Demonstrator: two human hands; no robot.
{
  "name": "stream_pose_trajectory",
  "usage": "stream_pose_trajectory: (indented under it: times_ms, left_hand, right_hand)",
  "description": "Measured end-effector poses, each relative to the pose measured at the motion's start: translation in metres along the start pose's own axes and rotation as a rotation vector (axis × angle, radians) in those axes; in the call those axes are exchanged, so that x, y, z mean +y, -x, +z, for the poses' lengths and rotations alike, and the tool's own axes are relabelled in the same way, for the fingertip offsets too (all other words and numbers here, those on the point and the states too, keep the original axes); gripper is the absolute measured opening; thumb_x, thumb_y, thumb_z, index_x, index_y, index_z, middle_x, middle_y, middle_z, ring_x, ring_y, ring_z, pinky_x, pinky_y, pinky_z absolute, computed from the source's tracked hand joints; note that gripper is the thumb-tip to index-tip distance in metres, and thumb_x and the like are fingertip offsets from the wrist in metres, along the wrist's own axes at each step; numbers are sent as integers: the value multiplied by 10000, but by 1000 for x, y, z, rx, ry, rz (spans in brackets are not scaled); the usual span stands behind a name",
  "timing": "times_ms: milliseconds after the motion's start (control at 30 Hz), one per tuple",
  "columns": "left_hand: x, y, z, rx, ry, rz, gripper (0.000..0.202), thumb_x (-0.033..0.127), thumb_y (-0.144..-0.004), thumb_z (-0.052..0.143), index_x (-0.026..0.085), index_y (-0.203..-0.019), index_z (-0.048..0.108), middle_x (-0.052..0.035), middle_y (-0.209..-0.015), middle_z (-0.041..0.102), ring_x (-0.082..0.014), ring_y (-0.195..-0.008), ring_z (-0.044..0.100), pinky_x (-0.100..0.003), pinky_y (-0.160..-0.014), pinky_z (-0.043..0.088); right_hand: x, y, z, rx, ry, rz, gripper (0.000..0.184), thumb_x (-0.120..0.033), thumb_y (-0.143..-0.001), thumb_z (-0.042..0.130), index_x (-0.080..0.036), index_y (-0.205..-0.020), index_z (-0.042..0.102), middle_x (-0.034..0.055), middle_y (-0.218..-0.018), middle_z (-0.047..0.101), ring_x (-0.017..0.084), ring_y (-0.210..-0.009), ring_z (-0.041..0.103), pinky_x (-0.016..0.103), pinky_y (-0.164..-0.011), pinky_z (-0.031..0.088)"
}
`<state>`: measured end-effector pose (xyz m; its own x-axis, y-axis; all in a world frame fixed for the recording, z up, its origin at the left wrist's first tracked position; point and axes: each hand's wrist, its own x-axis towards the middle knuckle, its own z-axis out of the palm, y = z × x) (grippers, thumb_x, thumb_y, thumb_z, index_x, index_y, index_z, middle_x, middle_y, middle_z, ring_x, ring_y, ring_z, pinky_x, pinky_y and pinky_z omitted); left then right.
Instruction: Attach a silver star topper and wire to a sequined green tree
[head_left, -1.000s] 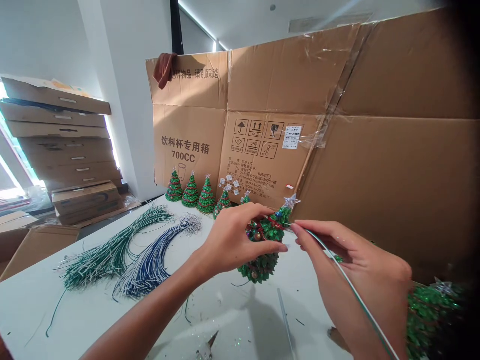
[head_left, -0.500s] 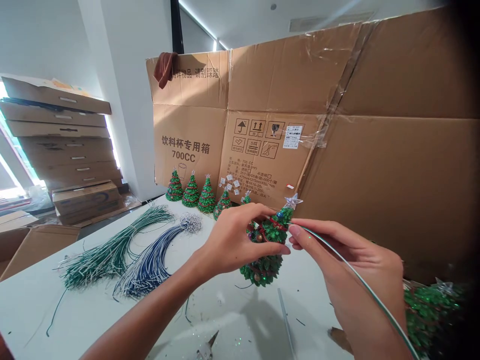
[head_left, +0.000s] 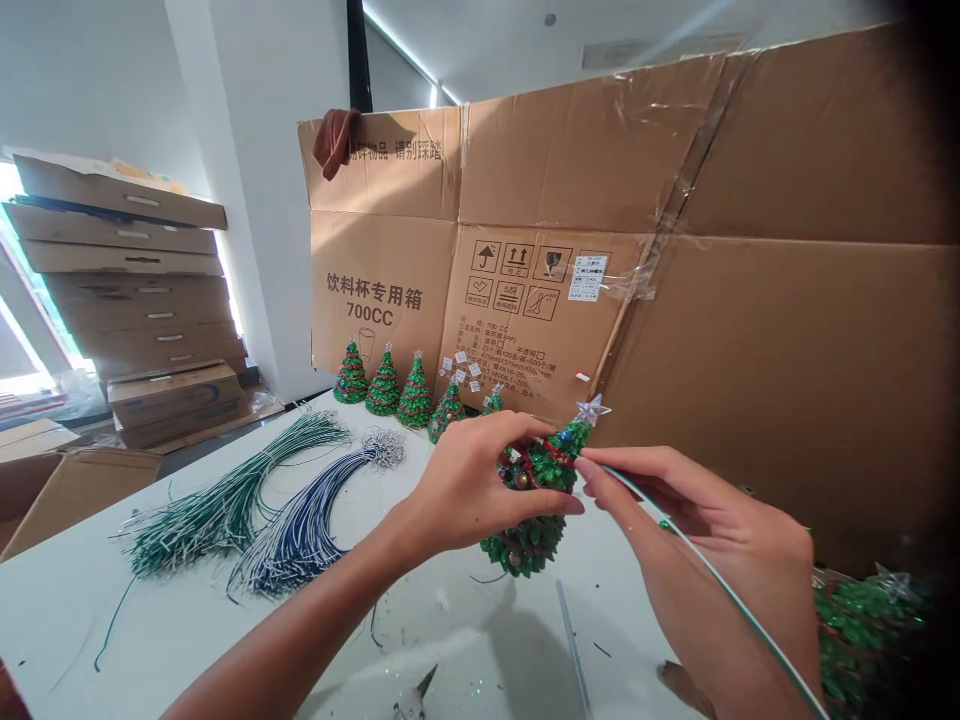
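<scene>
The person's left hand [head_left: 476, 478] closes around the decorated tree [head_left: 556, 467], tilted above the white table [head_left: 202, 630]; the right hand [head_left: 754, 560] pinches the green-and-white cord [head_left: 750, 618] between thumb and forefinger, beside the tree's upper part. The work seems midway: the cord reaches the tree, fastening untellable, its length trailing free. Beyond stand 5 more trees [head_left: 414, 395]; leftward lie 2 wire bundles [head_left: 300, 530]
</scene>
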<state>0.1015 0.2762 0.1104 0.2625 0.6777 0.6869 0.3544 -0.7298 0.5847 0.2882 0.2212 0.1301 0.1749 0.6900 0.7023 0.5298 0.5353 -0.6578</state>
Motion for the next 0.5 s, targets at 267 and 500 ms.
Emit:
stream_pose_trajectory:
  times_ms: [267,500]
  left_hand:
    - [2,-1,1,0,28,-10,457,426,-767,978,237,-1136,784,-4,-1069,835,-195,-940,767,-312,-801,595]
    - [1,-1,2,-6,33,-11,454,467,-779,961,232,-1126,786,-34,-1078,842,-222,-937,773,-335,-787,612]
  right_hand:
    - [0,0,8,120,-106,54,43,-325,-869,878,-342,-889,844,-55,-818,811,137,-716,751,206,-680,587]
    - [-1,0,5,23,-31,-21,39,-339,-908,853,-340,-886,822,-42,-899,807,194,-825,737,310,-776,571]
